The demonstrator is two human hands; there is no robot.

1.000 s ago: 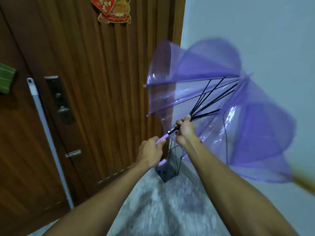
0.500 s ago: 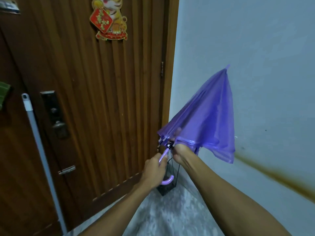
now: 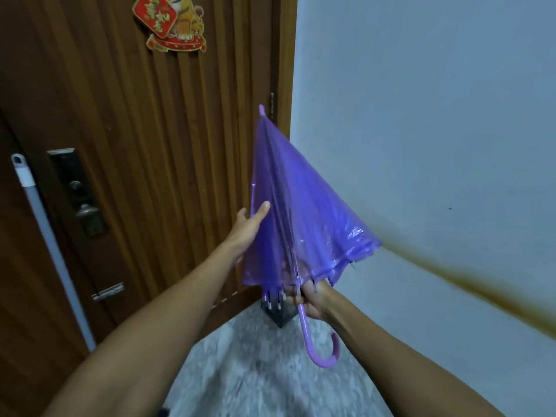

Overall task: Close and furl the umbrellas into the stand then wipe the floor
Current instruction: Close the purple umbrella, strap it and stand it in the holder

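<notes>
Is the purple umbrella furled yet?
Closed, not furled: purple umbrella canopy hangs loose around the shaft, ribs gathered at right hand; left hand touches it.

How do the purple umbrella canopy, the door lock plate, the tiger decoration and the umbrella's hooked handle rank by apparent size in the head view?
1. purple umbrella canopy
2. door lock plate
3. tiger decoration, cropped by the frame
4. hooked handle
The lock plate and decoration look close, so their order is unsure.

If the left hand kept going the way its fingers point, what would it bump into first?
The left hand points up and to the right, with straight fingers already at the side of the purple umbrella. So it would probably meet the umbrella's folded canopy first. The wooden door lies behind, but depth is hard to judge.
</notes>
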